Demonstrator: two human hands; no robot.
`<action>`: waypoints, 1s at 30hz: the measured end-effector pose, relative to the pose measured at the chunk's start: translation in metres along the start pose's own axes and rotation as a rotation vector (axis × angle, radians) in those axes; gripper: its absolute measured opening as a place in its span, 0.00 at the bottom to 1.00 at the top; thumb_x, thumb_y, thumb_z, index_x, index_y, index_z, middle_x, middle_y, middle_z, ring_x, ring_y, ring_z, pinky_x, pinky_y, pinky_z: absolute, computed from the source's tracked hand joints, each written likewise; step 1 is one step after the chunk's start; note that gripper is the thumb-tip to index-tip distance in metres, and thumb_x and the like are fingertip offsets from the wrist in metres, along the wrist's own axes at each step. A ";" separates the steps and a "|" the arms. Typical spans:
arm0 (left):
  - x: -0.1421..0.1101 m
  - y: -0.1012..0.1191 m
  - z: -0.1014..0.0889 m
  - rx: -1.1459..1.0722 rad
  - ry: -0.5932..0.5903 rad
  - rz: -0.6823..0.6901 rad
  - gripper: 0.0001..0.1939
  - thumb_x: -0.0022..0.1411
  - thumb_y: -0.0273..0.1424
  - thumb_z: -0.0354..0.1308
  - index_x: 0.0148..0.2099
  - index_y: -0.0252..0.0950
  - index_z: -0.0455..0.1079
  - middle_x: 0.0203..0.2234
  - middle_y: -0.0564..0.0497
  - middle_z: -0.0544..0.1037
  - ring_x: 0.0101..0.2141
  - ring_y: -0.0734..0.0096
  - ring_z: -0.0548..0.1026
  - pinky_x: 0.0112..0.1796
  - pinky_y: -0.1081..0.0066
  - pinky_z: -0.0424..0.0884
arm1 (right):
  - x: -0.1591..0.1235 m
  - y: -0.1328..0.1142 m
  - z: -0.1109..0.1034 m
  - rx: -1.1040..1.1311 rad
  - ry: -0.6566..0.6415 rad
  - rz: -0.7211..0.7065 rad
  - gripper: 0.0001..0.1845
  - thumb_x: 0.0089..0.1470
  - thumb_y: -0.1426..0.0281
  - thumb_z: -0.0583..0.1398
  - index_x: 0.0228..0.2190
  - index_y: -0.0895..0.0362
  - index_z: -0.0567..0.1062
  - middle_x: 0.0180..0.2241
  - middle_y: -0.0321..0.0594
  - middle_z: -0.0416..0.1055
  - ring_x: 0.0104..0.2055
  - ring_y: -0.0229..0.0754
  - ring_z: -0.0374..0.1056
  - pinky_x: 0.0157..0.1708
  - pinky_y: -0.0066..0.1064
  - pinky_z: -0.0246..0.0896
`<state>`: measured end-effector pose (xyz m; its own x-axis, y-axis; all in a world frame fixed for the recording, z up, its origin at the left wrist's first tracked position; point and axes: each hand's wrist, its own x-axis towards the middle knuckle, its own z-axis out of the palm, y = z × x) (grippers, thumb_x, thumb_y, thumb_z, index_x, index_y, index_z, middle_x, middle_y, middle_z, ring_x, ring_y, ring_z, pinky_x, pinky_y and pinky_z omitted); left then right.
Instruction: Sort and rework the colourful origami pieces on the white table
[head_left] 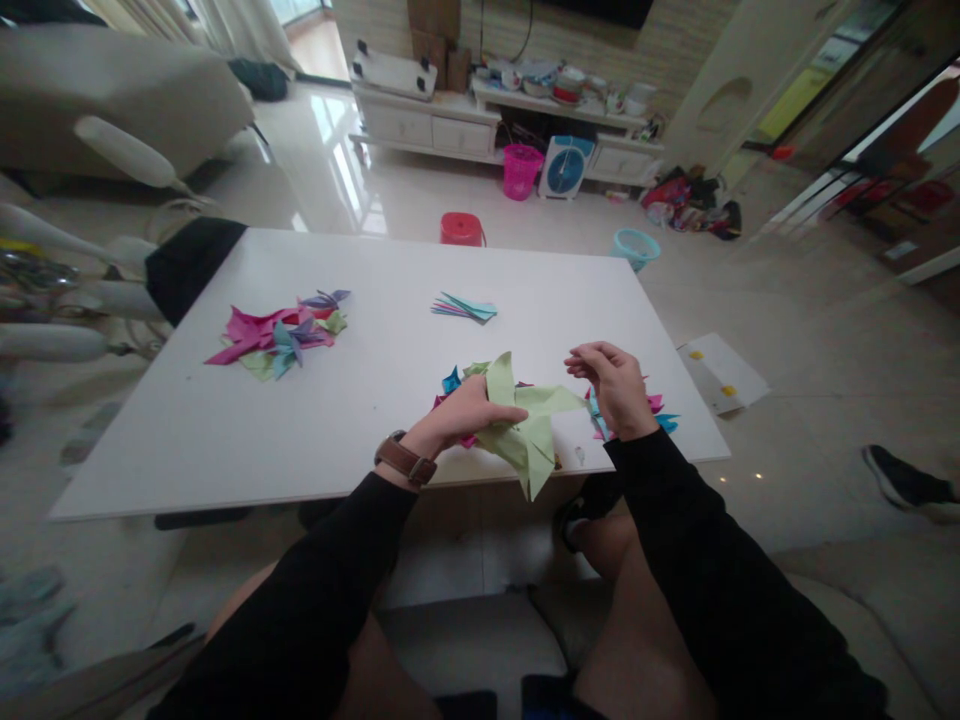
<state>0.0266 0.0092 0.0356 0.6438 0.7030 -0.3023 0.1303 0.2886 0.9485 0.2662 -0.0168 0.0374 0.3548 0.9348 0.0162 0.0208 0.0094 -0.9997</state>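
My left hand (465, 418) is closed on a light green folded paper piece (525, 425) held over the near edge of the white table (360, 400). My right hand (613, 385) pinches the right tip of the same green paper, fingers curled. Under and behind the hands lie several coloured paper pieces: pink and blue ones (452, 385) beside my left hand, and pink and blue ones (658, 412) by my right wrist. A brown watch (405, 460) sits on my left wrist.
A pile of folded pink, purple, green and blue papers (277, 335) lies at the table's left. A small blue folded stack (465, 307) lies mid-table. A white sheet (721, 372), a red stool (461, 229), buckets and another person's shoe (907, 485) are on the floor.
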 end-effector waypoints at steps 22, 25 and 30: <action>0.004 -0.012 -0.003 0.410 -0.390 0.049 0.11 0.49 0.34 0.70 0.34 0.33 0.78 0.30 0.48 0.82 0.31 0.65 0.76 0.33 0.70 0.69 | -0.023 -0.012 0.019 -0.015 -0.597 0.273 0.21 0.45 0.54 0.74 0.22 0.58 0.79 0.20 0.35 0.71 0.25 0.35 0.63 0.30 0.30 0.56; 0.004 -0.013 -0.002 0.410 -0.407 0.045 0.10 0.50 0.34 0.70 0.33 0.33 0.78 0.30 0.47 0.81 0.31 0.65 0.76 0.33 0.70 0.69 | -0.024 -0.009 0.020 0.021 -0.593 0.317 0.23 0.44 0.53 0.75 0.20 0.58 0.77 0.20 0.35 0.70 0.25 0.34 0.61 0.29 0.30 0.54; 0.005 -0.015 -0.002 0.436 -0.399 0.067 0.11 0.49 0.35 0.71 0.30 0.33 0.77 0.27 0.48 0.80 0.28 0.68 0.74 0.31 0.71 0.67 | -0.024 -0.005 0.021 0.061 -0.621 0.402 0.24 0.43 0.51 0.75 0.21 0.58 0.76 0.19 0.34 0.69 0.23 0.33 0.58 0.28 0.29 0.52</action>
<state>0.0260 0.0098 0.0195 0.8842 0.3871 -0.2615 0.3225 -0.1010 0.9412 0.2380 -0.0316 0.0421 -0.2705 0.8986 -0.3454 -0.0577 -0.3732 -0.9259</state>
